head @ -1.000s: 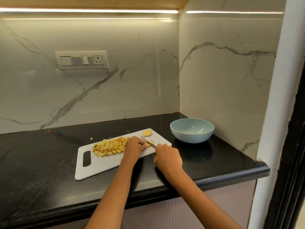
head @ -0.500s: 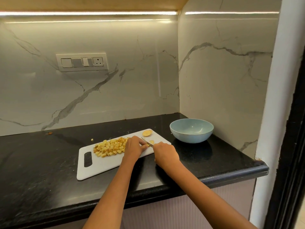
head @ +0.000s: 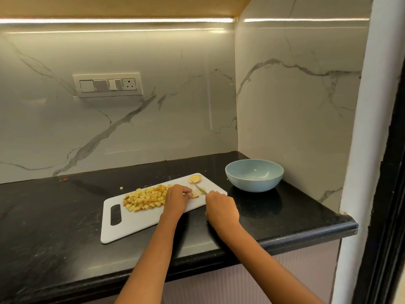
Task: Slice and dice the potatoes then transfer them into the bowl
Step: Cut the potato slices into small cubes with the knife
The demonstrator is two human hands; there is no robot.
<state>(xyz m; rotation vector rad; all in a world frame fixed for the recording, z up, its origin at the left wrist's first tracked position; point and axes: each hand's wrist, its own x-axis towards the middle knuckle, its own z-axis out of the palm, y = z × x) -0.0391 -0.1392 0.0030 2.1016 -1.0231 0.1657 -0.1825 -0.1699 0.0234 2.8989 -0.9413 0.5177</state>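
A white cutting board [head: 133, 224] lies on the black counter. On it sits a pile of diced potato [head: 145, 198]. My left hand [head: 176, 198] presses down on potato slices [head: 195, 195] near the board's right end. My right hand [head: 221, 207] grips a knife [head: 199, 189], its blade angled across those slices. One round potato slice [head: 195, 178] lies apart at the board's far corner. A light blue bowl [head: 254, 175], with nothing in it, stands to the right of the board.
One stray potato cube [head: 121, 188] and a small orange scrap [head: 64, 179] lie on the black counter [head: 54, 216] behind the board. Marble walls close the back and right. The counter's front edge runs just below my forearms.
My right hand with the knife has shifted slightly left along the slices. My left hand stays on the potato. The view has drifted a little.
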